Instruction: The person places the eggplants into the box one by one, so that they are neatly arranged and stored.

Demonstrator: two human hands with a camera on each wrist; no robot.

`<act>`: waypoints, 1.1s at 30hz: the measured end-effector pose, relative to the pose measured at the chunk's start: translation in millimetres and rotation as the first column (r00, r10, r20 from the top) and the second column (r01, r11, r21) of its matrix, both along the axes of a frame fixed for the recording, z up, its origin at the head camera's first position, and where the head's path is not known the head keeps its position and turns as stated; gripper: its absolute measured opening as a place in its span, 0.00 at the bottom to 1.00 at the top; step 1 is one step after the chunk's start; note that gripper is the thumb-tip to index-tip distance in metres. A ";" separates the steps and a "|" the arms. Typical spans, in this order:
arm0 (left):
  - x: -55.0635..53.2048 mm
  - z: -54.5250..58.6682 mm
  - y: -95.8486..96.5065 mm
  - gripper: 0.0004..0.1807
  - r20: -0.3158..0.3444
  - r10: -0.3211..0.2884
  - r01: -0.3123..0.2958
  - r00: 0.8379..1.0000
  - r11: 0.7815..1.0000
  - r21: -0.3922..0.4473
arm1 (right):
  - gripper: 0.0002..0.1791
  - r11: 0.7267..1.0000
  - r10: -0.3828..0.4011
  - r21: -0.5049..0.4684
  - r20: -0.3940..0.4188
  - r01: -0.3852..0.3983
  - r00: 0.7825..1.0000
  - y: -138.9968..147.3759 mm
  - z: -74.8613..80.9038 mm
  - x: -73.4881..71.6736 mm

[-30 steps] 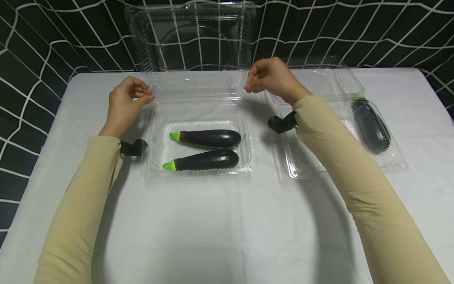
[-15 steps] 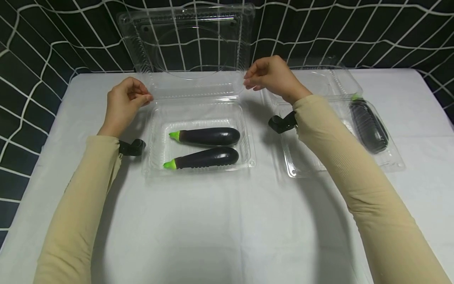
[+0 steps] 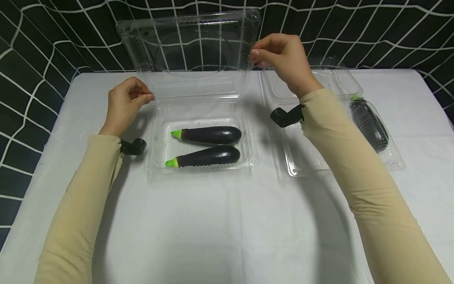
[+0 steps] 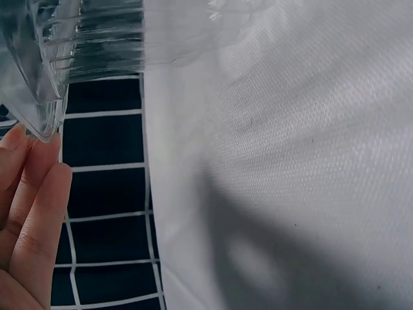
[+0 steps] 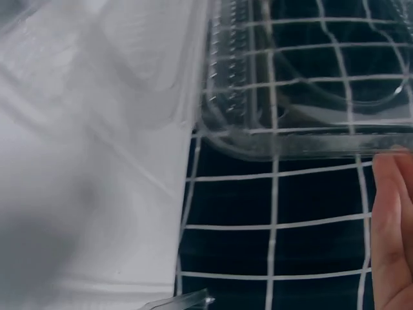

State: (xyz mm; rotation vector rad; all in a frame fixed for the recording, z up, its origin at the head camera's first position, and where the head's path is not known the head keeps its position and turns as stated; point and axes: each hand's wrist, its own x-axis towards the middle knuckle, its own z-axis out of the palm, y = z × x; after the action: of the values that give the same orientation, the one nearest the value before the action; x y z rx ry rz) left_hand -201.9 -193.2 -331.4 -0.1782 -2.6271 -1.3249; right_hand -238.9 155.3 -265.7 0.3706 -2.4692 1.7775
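A clear plastic clamshell container [image 3: 202,170] stands open on the white table, its lid [image 3: 191,17] raised at the back. Two dark eggplants [image 3: 212,135] with green stem ends lie side by side in its base. My left hand [image 3: 122,104] pinches the container's left edge near the hinge; in the left wrist view its fingertips [image 4: 46,145] meet a clear plastic corner. Higher up, my right hand [image 3: 283,59] holds the right edge of the lid between thumb and fingers. In the right wrist view its fingertips [image 5: 389,161] are at the lid's rim.
Right of it, partly behind my right forearm, stands a second open clear container [image 3: 293,170] with another dark eggplant [image 3: 369,126] at its right side. A white net [image 3: 354,39] over a dark backing rises behind the table [image 3: 198,228].
My right hand has moved up along the right edge of the lid. The lid has tilted a little toward me. My left hand stays nearly still.
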 end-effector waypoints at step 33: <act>-8.1 33.6 -0.3 0.14 0.053 -0.001 -0.004 0.999 0.996 0.094 | 0.04 0.995 -0.097 -0.050 -0.140 0.091 0.985 2.4 17.6 10.4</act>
State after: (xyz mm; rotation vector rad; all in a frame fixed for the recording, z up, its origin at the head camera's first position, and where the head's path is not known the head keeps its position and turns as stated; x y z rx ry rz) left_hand -210.0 -193.5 -297.8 -0.1283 -2.6000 -1.4687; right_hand -228.5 157.8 -248.1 0.3579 -2.3077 1.7016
